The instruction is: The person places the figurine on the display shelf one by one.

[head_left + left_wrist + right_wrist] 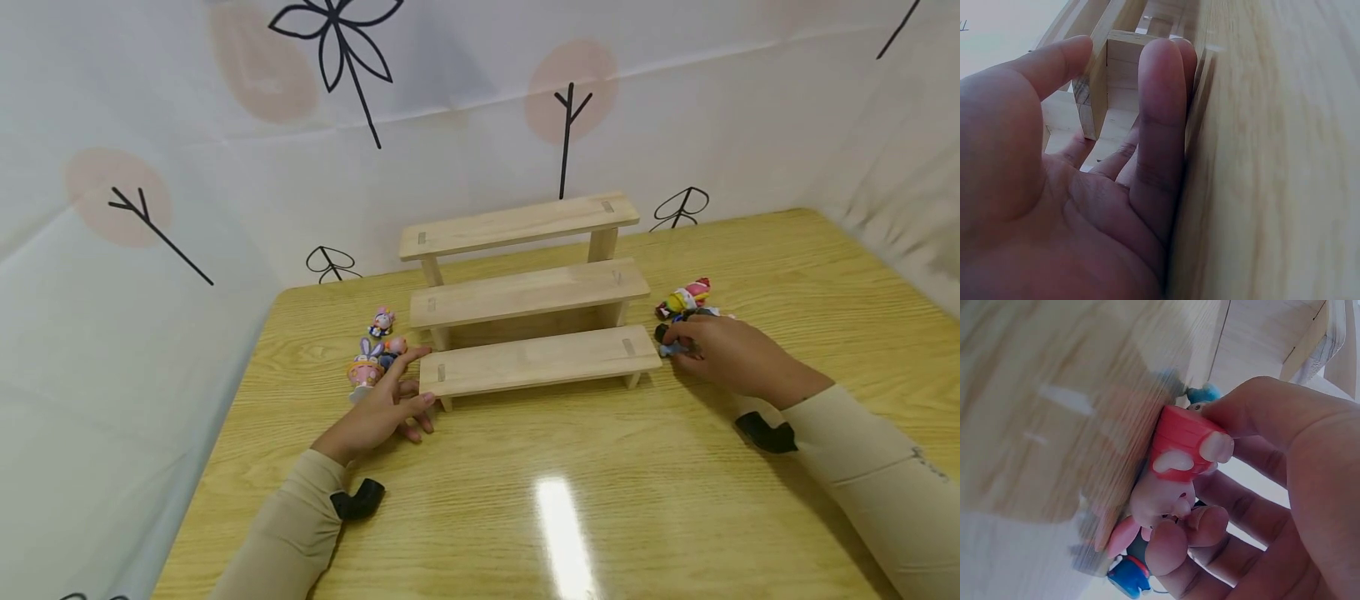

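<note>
In the head view my left hand (382, 412) holds the left end of the lowest step of a pale wooden three-step stand (540, 360). Its fingers and thumb lie around the board end (1090, 103) in the left wrist view. My right hand (720, 354) is low over the table at the stand's right side. Seen from the right wrist, its fingers curl around a toy figurine (1182, 447) with a red body and pink ears, lying tipped over. A light blue toy piece (1204, 394) shows by the thumb, and a dark blue one (1127, 578) beyond the fingertips.
More figurines lie right of the stand, among them a yellow and red one (686, 298). Left of it are a rabbit figurine (365, 371), an orange-headed one (393, 346) and a small pink and blue one (381, 321). A patterned cloth (480, 125) backs the wooden table (480, 508).
</note>
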Demonstrator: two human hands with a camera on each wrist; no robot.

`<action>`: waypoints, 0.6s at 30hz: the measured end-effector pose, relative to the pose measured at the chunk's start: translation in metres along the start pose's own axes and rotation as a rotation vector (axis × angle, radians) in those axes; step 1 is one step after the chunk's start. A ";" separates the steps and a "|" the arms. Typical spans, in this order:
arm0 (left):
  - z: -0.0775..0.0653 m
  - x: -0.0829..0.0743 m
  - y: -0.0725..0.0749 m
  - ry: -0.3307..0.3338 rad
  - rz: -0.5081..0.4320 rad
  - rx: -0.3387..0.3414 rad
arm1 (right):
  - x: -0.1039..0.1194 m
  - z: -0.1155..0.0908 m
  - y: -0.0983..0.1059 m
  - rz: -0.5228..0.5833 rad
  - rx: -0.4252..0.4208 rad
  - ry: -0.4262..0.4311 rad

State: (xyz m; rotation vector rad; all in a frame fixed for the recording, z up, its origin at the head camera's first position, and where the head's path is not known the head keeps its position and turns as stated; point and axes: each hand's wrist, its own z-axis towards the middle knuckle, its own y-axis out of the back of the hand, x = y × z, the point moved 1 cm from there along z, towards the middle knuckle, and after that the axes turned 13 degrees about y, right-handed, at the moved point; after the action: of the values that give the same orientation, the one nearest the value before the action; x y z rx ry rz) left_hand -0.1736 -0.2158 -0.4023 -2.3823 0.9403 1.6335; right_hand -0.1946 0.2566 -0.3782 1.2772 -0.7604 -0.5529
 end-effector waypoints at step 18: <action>-0.001 -0.001 -0.001 -0.004 0.004 0.002 | 0.004 -0.001 0.006 0.059 -0.089 -0.042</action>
State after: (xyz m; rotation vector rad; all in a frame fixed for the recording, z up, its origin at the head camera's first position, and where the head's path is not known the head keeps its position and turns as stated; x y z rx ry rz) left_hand -0.1728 -0.2154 -0.4015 -2.3769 0.9457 1.6370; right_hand -0.1914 0.2553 -0.3719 1.1603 -0.7979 -0.5613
